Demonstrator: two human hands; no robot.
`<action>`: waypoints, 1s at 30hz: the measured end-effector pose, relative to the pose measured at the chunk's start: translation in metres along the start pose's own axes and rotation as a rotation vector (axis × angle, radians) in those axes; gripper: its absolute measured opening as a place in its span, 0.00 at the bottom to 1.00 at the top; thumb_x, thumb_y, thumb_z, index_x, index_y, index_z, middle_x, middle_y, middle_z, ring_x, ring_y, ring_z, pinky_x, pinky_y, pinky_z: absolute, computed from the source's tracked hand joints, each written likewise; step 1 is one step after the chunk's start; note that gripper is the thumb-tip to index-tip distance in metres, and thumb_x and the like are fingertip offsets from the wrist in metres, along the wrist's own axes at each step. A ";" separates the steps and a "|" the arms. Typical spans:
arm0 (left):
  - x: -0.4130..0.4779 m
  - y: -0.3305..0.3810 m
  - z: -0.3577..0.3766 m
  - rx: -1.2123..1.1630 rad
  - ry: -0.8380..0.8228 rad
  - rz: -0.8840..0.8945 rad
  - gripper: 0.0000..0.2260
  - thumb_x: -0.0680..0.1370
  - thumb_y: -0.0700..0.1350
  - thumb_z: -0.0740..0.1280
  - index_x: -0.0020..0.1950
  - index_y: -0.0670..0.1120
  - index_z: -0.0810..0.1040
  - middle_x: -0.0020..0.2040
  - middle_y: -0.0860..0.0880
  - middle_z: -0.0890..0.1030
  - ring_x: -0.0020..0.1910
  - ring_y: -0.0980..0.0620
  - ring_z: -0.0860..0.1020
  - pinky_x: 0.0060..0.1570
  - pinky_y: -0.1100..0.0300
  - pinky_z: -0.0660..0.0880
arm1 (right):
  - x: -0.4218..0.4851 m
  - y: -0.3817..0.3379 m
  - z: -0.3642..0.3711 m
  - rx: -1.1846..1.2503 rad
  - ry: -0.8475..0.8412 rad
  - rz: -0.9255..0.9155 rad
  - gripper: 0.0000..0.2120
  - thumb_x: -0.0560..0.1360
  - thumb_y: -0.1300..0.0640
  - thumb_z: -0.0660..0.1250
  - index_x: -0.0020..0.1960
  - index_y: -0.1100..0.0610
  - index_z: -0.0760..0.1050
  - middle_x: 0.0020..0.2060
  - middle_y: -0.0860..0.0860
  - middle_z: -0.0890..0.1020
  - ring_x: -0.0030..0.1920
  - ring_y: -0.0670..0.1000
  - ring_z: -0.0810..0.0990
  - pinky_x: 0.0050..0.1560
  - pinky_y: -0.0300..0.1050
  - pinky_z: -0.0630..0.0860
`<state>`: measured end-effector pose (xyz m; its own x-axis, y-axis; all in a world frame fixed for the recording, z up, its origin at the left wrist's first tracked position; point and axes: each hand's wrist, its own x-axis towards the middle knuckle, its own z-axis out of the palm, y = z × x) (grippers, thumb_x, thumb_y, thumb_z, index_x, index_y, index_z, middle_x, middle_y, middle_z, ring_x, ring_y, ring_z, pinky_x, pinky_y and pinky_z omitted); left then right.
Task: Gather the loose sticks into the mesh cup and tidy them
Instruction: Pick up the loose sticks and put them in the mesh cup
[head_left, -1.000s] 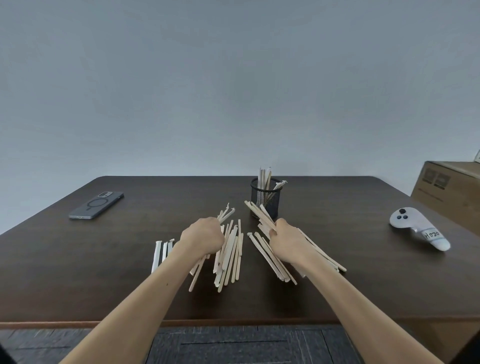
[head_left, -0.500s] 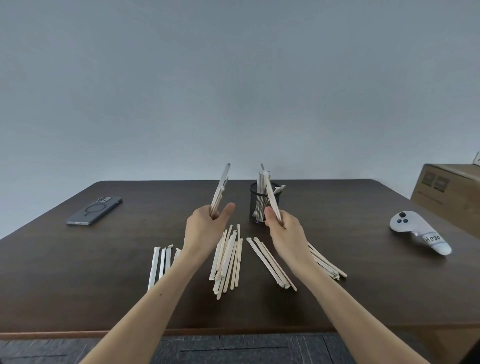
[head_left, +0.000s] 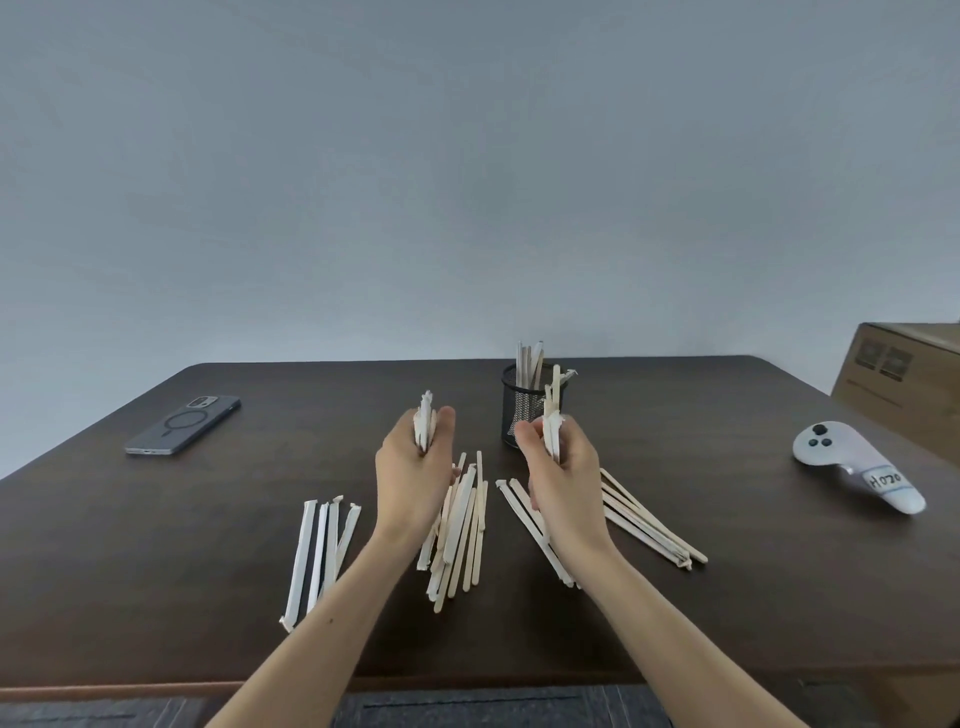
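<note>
A black mesh cup stands at the middle of the dark table with several sticks upright in it. My left hand is shut on a small bunch of pale sticks, held upright above the table. My right hand grips another bunch of sticks just in front of the cup. Loose sticks lie in a pile under my left hand, beside my right wrist, and several white wrapped ones lie at the left.
A phone lies face down at the back left. A white controller rests at the right, and a cardboard box stands beyond the table's right edge. The table's front edge runs just below my forearms.
Both hands picked sticks off the piles and raised them. Since half a second ago the bunches have slid lower in my hands, and my right hand sits closer to the cup.
</note>
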<state>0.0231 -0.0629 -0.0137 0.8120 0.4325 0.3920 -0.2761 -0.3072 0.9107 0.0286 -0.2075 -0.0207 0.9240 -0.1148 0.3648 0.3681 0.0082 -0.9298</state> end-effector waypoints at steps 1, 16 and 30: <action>0.001 0.002 0.001 -0.006 0.003 0.001 0.18 0.84 0.51 0.63 0.40 0.41 0.70 0.31 0.40 0.73 0.29 0.49 0.75 0.33 0.58 0.82 | 0.003 -0.001 0.002 0.005 0.016 -0.016 0.16 0.77 0.49 0.68 0.45 0.63 0.70 0.30 0.54 0.65 0.29 0.51 0.62 0.30 0.45 0.64; 0.019 0.013 0.008 0.005 -0.003 0.048 0.11 0.84 0.49 0.65 0.48 0.43 0.76 0.39 0.28 0.78 0.32 0.39 0.84 0.26 0.66 0.77 | 0.016 -0.018 0.005 0.009 0.045 -0.039 0.19 0.81 0.42 0.62 0.33 0.44 0.77 0.26 0.57 0.64 0.27 0.54 0.62 0.29 0.46 0.61; 0.039 0.027 0.015 -0.161 -0.096 -0.020 0.19 0.86 0.50 0.60 0.36 0.43 0.66 0.25 0.51 0.63 0.19 0.55 0.65 0.35 0.45 0.84 | 0.033 -0.026 -0.012 -0.125 0.001 0.106 0.23 0.82 0.50 0.56 0.36 0.63 0.77 0.28 0.49 0.76 0.30 0.45 0.75 0.38 0.41 0.72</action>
<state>0.0547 -0.0674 0.0241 0.8611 0.3520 0.3668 -0.3325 -0.1560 0.9301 0.0487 -0.2235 0.0150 0.9569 -0.1209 0.2641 0.2524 -0.1037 -0.9621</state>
